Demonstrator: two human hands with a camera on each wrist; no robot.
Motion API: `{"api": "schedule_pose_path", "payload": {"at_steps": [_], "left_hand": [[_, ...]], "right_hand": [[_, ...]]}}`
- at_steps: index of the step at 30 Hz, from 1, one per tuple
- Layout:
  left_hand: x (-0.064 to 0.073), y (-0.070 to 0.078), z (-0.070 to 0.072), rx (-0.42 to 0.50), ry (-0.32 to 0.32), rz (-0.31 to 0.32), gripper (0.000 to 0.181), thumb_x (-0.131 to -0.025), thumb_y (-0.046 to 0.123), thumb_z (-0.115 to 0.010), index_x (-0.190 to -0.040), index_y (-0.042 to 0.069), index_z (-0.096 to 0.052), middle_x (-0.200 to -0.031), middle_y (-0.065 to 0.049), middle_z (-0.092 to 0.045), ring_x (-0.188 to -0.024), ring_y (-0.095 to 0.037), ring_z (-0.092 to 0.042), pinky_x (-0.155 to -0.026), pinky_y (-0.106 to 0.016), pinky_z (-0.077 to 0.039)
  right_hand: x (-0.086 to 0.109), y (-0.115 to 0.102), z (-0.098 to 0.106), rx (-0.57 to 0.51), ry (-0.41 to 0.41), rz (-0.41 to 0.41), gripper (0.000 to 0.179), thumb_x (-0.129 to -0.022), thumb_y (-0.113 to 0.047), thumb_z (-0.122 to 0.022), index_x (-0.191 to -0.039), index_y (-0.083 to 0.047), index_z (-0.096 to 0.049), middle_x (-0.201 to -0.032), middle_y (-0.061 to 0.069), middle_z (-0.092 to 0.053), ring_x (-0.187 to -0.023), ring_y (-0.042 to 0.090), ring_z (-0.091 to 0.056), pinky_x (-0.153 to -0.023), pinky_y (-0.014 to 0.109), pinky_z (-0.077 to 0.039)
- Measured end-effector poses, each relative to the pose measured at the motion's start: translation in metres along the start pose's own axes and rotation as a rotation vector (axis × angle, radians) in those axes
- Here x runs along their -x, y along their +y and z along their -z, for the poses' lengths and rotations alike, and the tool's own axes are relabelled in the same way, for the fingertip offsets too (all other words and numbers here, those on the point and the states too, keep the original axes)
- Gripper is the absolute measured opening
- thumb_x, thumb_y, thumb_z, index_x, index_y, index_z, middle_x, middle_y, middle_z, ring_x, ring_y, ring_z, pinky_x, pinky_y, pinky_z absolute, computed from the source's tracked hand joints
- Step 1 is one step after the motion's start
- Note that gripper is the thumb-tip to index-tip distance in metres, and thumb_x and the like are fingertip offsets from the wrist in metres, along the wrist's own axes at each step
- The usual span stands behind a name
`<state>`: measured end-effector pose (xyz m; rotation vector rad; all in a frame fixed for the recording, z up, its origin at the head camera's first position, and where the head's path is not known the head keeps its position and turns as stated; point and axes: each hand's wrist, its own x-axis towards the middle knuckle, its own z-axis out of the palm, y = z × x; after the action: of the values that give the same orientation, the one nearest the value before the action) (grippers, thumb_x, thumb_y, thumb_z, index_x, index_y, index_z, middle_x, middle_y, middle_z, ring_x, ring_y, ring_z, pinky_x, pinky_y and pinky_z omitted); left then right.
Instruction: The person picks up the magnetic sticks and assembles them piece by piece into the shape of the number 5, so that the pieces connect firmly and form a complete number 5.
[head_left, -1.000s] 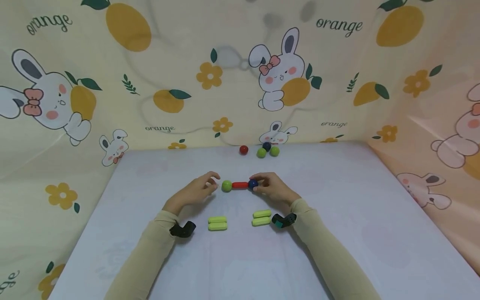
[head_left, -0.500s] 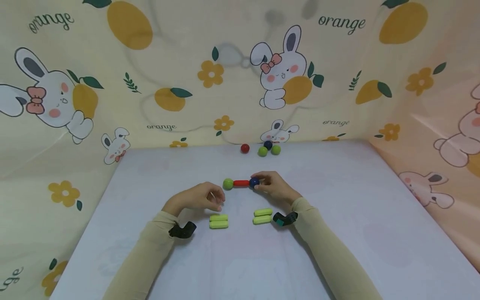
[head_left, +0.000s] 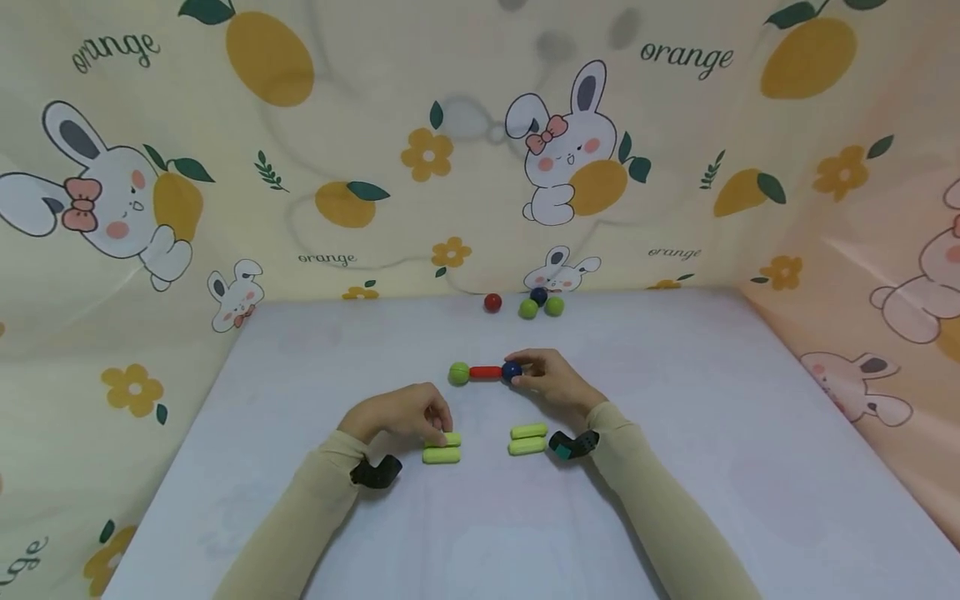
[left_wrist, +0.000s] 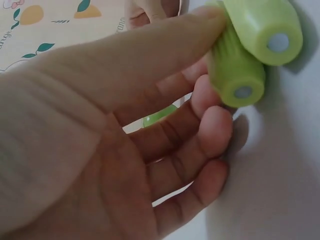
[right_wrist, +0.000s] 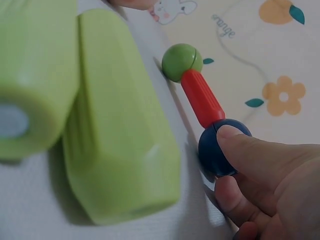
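My left hand (head_left: 407,410) pinches the farther light-green rod (left_wrist: 238,80) of the left pair between thumb and fingers. The nearer green rod (head_left: 441,456) of that pair lies right alongside it. In the left wrist view, both rods show a grey metal disc at the end. With thumb and fingers, my right hand (head_left: 555,379) holds the dark blue ball (right_wrist: 220,147). That ball is joined in a straight line to a ridged red rod (right_wrist: 202,97), with a green ball (right_wrist: 181,62) at its other end.
Another pair of green rods (head_left: 528,438) lies close to my right wrist. Toward the back edge of the white table (head_left: 360,333) sit a red ball (head_left: 492,302), a dark blue ball (head_left: 538,296) and two green balls (head_left: 528,308). A printed cloth (head_left: 360,125) hangs behind.
My left hand has moved from beside the joined green ball down toward me, onto the left green rods, and has taken hold of one. My right hand stays at the blue ball.
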<state>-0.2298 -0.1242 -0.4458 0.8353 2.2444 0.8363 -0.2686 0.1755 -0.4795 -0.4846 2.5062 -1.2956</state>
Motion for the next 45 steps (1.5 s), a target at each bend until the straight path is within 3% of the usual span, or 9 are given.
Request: {"api": "schedule_pose_path", "payload": {"at_steps": [5,13,20,30,38,45], "left_hand": [[-0.001,0.000,0.001,-0.018,-0.002,-0.013,0.005,-0.087,0.004,-0.076,-0.091,0.006,-0.075,-0.077,0.005,-0.061,-0.073,-0.006,-0.053,-0.068,-0.019,-0.046],[0.002,-0.001,0.006,0.003,0.017,0.003,0.006,-0.093,0.008,-0.069,-0.098,0.008,-0.073,-0.093,0.002,-0.067,-0.084,-0.010,-0.057,-0.078,-0.024,-0.049],[0.000,-0.006,0.008,0.064,0.028,0.017,0.011,-0.097,0.009,-0.063,-0.106,0.006,-0.069,-0.094,0.000,-0.066,-0.084,-0.010,-0.057,-0.078,-0.025,-0.049],[-0.002,-0.005,0.009,0.170,0.142,0.050,0.032,-0.101,0.018,-0.062,-0.127,0.001,-0.067,-0.109,-0.008,-0.070,-0.085,-0.015,-0.058,-0.074,-0.027,-0.050],[-0.005,-0.004,0.008,0.247,0.210,0.083,0.027,-0.100,0.017,-0.063,-0.124,0.004,-0.066,-0.099,-0.007,-0.065,-0.082,-0.015,-0.057,-0.071,-0.029,-0.048],[-0.010,-0.005,0.006,0.294,0.247,0.118,0.028,-0.101,0.016,-0.060,-0.126,0.002,-0.060,-0.099,-0.009,-0.071,-0.080,-0.013,-0.059,-0.069,-0.026,-0.047]], "right_hand": [[0.000,0.002,0.001,-0.012,-0.015,0.005,0.040,-0.097,-0.014,-0.068,-0.137,-0.010,-0.062,-0.134,0.015,-0.063,-0.098,0.019,-0.058,-0.090,0.029,-0.046],[0.000,0.002,0.000,-0.005,-0.009,0.015,0.040,-0.097,-0.013,-0.068,-0.136,-0.010,-0.062,-0.130,0.013,-0.066,-0.096,0.018,-0.059,-0.085,0.027,-0.047],[-0.001,0.001,-0.001,-0.017,-0.019,0.001,0.039,-0.097,-0.014,-0.067,-0.136,-0.010,-0.062,-0.134,0.013,-0.064,-0.099,0.019,-0.058,-0.085,0.027,-0.047],[-0.001,0.002,0.000,-0.032,-0.020,-0.009,0.041,-0.097,-0.014,-0.068,-0.137,-0.010,-0.061,-0.136,0.014,-0.063,-0.101,0.020,-0.057,-0.087,0.028,-0.047],[-0.001,0.003,0.001,-0.045,-0.023,0.003,0.041,-0.097,-0.014,-0.068,-0.136,-0.008,-0.061,-0.135,0.015,-0.063,-0.099,0.020,-0.057,-0.086,0.027,-0.047],[-0.001,0.002,0.002,-0.036,-0.019,0.003,0.041,-0.097,-0.013,-0.068,-0.136,-0.008,-0.061,-0.135,0.015,-0.063,-0.100,0.020,-0.057,-0.086,0.026,-0.047]]}}
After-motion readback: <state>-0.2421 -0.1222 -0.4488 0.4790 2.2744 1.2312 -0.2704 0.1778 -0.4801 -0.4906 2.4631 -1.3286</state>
